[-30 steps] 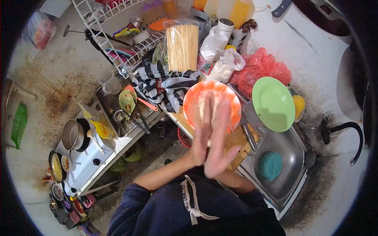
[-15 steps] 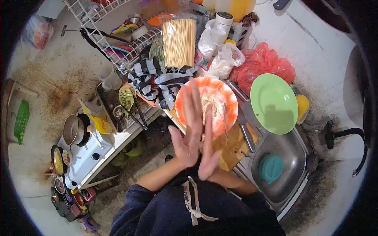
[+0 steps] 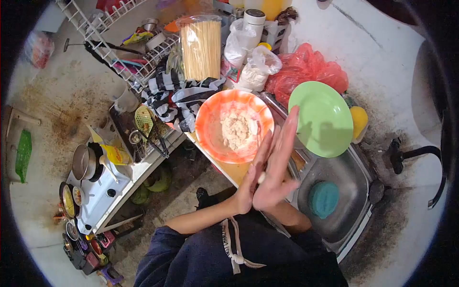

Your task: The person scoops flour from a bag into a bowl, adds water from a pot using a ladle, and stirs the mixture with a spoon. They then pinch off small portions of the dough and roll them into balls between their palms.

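Note:
My left hand (image 3: 249, 184) and my right hand (image 3: 279, 158) are pressed palm to palm, fingers straight and pointing away from me, over the near edge of a wooden cutting board (image 3: 236, 171). A small pale dough lump (image 3: 261, 178) shows between the palms. Just beyond the fingertips stands an orange-and-white bowl (image 3: 206, 128) with a mound of pale crumbly dough (image 3: 235, 130) inside. A green plate (image 3: 319, 119) lies to the right of the bowl, close to my right fingertips.
A steel sink (image 3: 351, 184) with a teal lid (image 3: 323, 199) is at the right, a black tap (image 3: 415, 154) beyond it. Behind the bowl are a bag of skewers (image 3: 201, 47), a striped cloth (image 3: 169, 98) and a red bag (image 3: 306, 69). A stove (image 3: 103, 189) with a pot (image 3: 82, 162) stands left.
Both hands have slid to the right, off the bowl, and now sit between bowl and sink. The right hand has moved forward over the left. The dough in the bowl is now uncovered.

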Tool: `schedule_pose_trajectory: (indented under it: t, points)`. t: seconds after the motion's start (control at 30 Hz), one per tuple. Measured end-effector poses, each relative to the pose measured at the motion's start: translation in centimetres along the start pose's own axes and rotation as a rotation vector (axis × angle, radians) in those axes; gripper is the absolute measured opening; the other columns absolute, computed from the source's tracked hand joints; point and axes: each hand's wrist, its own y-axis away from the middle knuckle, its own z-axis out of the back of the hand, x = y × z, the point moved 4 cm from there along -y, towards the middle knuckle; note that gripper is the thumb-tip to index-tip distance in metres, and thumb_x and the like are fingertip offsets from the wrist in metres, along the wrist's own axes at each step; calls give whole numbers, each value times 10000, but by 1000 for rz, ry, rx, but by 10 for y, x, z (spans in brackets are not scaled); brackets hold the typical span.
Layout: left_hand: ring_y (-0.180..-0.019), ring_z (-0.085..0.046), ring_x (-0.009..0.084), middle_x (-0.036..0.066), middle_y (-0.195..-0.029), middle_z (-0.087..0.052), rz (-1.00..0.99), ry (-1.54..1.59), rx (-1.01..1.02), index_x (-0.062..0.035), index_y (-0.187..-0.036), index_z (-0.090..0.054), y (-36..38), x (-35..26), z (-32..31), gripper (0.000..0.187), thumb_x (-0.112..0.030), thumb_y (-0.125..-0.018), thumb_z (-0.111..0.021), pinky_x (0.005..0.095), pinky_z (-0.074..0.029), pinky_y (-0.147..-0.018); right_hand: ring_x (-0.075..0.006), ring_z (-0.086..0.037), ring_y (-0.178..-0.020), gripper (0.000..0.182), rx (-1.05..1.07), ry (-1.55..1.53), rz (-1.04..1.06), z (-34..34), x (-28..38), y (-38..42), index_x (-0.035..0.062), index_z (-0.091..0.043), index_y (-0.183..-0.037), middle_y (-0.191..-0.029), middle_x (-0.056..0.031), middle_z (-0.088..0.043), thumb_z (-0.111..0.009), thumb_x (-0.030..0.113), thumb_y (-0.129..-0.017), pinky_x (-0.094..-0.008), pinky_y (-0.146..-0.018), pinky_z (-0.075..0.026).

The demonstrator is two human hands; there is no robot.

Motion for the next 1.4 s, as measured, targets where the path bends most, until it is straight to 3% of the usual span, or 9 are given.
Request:
schedule_pose_trajectory:
  t: [0.1, 0.17, 0.37, 0.57, 0.77, 0.93, 1.0, 1.23, 1.4]
  points:
    - [-1314, -32, 266, 156, -1419, 6, -176, 220, 241, -50, -1362, -26, -19, 39, 23, 648, -440, -879, -213, 385, 0, -1049, -444, 5, -1269, 739, -49, 722, 217, -12, -3, -2, 54, -94, -1356, -1395, -227, -26, -267, 549, -834, -533, -1005, 6]
    - [-1314, -47, 258, 149, -1419, -21, -290, 205, 199, -51, -1362, -44, -27, -18, -2, 643, -434, -879, -224, 403, -22, -1050, -472, -66, -1254, 785, 460, 300, 583, 1, 17, 13, 51, -176, -1342, -1370, -271, -96, -141, 627, -811, -554, -990, 9]
    - [-1313, -52, 263, 144, -1421, -24, 210, -94, 53, -76, -1367, -54, 7, 42, -2, 622, -429, -883, -221, 365, -51, -1054, -443, -57, -1271, 758, 62, 484, 400, 35, 16, -5, -41, -209, -1309, -1354, -293, -134, -214, 550, -833, -539, -991, 38]
    - [-1308, -67, 294, 147, -1419, -41, -180, 476, 6, -69, -1365, -44, -31, -20, -2, 607, -403, -888, -214, 374, -41, -1057, -397, -160, -1269, 853, 506, 698, 779, 27, -22, 25, 30, -326, -1282, -1371, -228, -174, -241, 693, -752, -567, -983, 13]
    - [-1315, -10, 223, 102, -1427, -9, 236, -70, 32, -63, -1363, -19, 11, 43, 28, 592, -393, -902, -189, 346, -9, -1056, -439, -90, -1268, 877, 98, 501, 178, 11, -2, 9, -2, -269, -1300, -1366, -250, -157, -221, 686, -759, -551, -988, 28]
    - [-1309, -58, 219, 100, -1420, -53, -81, 402, 62, -34, -1353, -63, -26, -41, 20, 566, -347, -908, -217, 341, -59, -1055, -467, -106, -1250, 837, 583, 658, 540, -6, -21, 20, 4, -281, -1293, -1362, -257, -155, -262, 659, -772, -557, -994, -21]
    - [-1295, -156, 227, 106, -1404, -158, 133, 92, -29, -12, -1345, -130, -3, -34, 25, 545, -317, -906, -242, 340, -115, -1052, -447, -95, -1260, 832, 110, 631, 490, 3, -5, -12, 20, -249, -1313, -1369, -258, -129, -282, 652, -772, -560, -993, -20]
    - [-1312, -58, 255, 110, -1421, -79, -47, 387, 69, -109, -1370, -75, -25, -61, 57, 665, -523, -859, -173, 408, -40, -1056, -396, -60, -1285, 945, 484, 495, 723, -63, -6, 13, -22, -124, -1336, -1377, -255, -99, -283, 695, -741, -503, -1014, 11]
    - [-1316, -19, 216, 95, -1429, 5, 69, 15, 166, -73, -1364, 5, -4, -55, 59, 710, -545, -851, -128, 348, 10, -1050, -342, 8, -1299, 748, -29, 385, 366, -70, 16, -16, -20, 2, -1338, -1397, -223, 11, -197, 482, -821, -436, -1032, 30]
